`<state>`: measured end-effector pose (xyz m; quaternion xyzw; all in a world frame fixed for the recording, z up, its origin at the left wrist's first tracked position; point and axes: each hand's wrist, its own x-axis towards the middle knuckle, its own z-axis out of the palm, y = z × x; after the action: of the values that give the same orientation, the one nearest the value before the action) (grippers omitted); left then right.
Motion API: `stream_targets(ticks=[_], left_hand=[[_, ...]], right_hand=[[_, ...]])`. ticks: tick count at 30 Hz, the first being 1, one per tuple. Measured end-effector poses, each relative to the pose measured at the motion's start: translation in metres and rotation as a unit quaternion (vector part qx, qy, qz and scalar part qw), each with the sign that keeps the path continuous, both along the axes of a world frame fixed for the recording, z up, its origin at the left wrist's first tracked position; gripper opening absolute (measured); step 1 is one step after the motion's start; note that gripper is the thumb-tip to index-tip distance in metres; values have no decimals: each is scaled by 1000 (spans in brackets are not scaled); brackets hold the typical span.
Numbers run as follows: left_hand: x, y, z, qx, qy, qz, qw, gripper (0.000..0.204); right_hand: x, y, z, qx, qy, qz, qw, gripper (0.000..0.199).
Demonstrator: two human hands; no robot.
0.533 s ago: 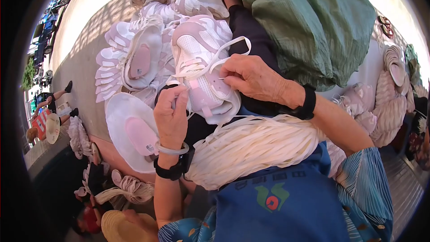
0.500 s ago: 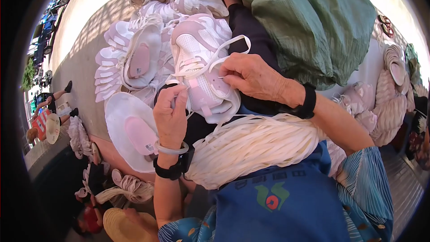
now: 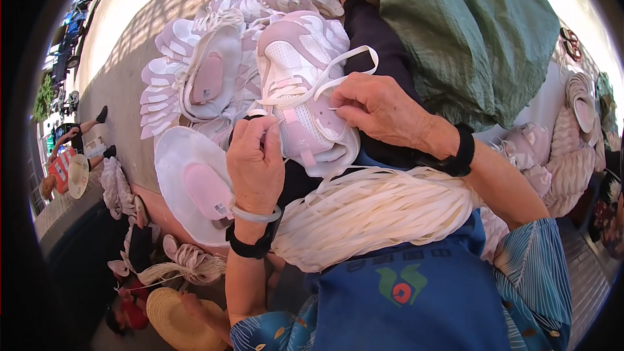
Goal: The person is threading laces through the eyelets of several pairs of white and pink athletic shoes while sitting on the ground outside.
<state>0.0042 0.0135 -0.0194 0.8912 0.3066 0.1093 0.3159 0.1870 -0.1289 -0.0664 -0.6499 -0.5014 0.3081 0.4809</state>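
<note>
1. Far left: person in striped top (image 3: 57, 168) w/ pale hat, seated on pavement, well apart.
2. Straw hat (image 3: 174, 317) at bottom left; loose lace bunch (image 3: 188, 265) just above.
3. Pile of pink-white sneakers (image 3: 195, 71) left of centre, soles and insoles up; no box or bin seen.
4. Left hand (image 3: 255, 164) curled narrow, pinching lace end (image 3: 276, 121) at shoe's side.
5. Pink sneaker (image 3: 302, 91) on lap at centre, white lace looped across tongue.
6. Lace bundle (image 3: 370, 211) across lap, below shoe, hiding knees.
7. Right hand (image 3: 377, 109) pinched shut on lace at eyelet.
8. Green cloth (image 3: 474, 32) upper right, just beside shoe; stacked soles (image 3: 578, 136) far right.
</note>
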Motion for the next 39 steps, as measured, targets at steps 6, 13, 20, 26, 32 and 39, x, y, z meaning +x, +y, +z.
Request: stream_targets(ticks=[6, 13, 20, 26, 32, 39], left_hand=[[-9, 8, -13, -171, -50, 58, 982, 13], [0, 2, -4, -55, -12, 24, 998, 11], [3, -13, -4, 188, 27, -10, 982, 8], [3, -9, -4, 171, 13, -18, 985, 8], [2, -7, -3, 143, 3, -27, 989, 9], [-3, 2, -11, -36, -56, -4, 998, 6]], right_hand=[[0, 1, 0, -3, 4, -2, 1000, 11], [-1, 3, 2, -2, 15, -3, 1000, 12], [-1, 2, -5, 19, -1, -11, 1000, 12], [0, 2, -4, 10, 9, -8, 1000, 12], [0, 2, -5, 10, 12, -8, 1000, 11], [0, 3, -4, 2, 15, -3, 1000, 11]])
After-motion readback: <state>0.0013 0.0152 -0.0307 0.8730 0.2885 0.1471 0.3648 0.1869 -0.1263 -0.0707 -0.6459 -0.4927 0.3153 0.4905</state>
